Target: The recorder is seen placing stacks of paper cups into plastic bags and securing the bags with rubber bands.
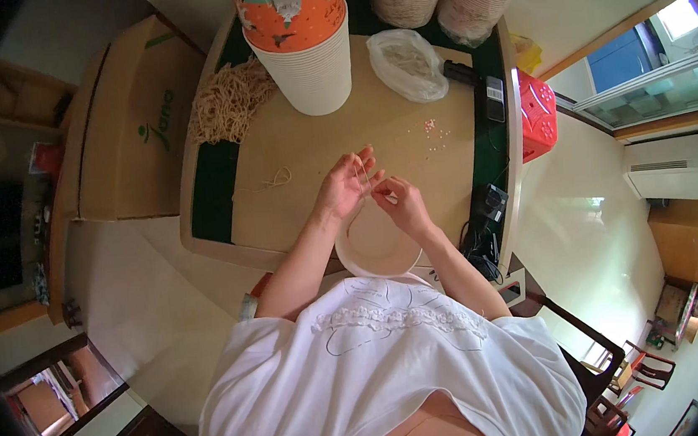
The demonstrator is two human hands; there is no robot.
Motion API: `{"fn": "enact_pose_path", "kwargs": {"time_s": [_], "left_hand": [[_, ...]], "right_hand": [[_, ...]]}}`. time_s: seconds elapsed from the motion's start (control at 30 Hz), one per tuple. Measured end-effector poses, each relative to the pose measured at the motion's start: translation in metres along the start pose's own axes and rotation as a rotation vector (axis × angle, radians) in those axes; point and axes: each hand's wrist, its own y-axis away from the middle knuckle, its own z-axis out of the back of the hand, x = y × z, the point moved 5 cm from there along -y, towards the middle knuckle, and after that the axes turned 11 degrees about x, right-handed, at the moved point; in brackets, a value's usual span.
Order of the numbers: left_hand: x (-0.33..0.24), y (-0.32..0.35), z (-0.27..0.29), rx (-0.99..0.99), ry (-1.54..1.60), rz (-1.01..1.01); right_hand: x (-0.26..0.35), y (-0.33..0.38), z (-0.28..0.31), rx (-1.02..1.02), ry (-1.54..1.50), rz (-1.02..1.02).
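My left hand (347,183) and my right hand (398,201) meet over the wooden tabletop (409,141), both pinching a thin tan string (359,169) between the fingertips. Just below them, at the table's near edge, a white paper bowl (361,260) rests against my body. A short loop of the same string (276,179) lies on the table to the left of my left hand.
A tall stack of orange-and-white paper cups (303,46) stands at the back, a heap of tan string (229,102) to its left, a clear plastic bag (410,62) to its right. Small pink beads (435,132), black devices (494,96), a red stool (537,112), a cardboard box (142,120).
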Motion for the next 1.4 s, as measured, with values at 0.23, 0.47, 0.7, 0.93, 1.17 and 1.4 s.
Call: {"fn": "enact_pose_path", "kwargs": {"time_s": [0.23, 0.47, 0.7, 0.93, 1.17, 1.4], "left_hand": [[0.004, 0.001, 0.010, -0.026, 0.054, 0.049], [0.009, 0.006, 0.006, -0.045, -0.015, 0.100], [0.010, 0.005, 0.008, -0.029, 0.012, 0.068], [0.009, 0.004, 0.010, -0.035, 0.034, 0.079], [0.010, 0.002, 0.012, -0.035, -0.006, 0.029], [-0.026, 0.016, -0.018, -0.252, -0.509, 0.132]], "right_hand": [[0.000, -0.001, -0.001, -0.071, -0.268, -0.018], [-0.009, -0.002, -0.003, -0.040, -0.044, -0.069], [-0.010, -0.001, -0.001, -0.123, -0.057, -0.007], [0.001, -0.004, 0.001, 0.063, -0.161, -0.096], [0.001, -0.003, 0.001, 0.086, -0.071, -0.075], [-0.002, -0.009, 0.005, 0.165, 0.000, 0.005]]}}
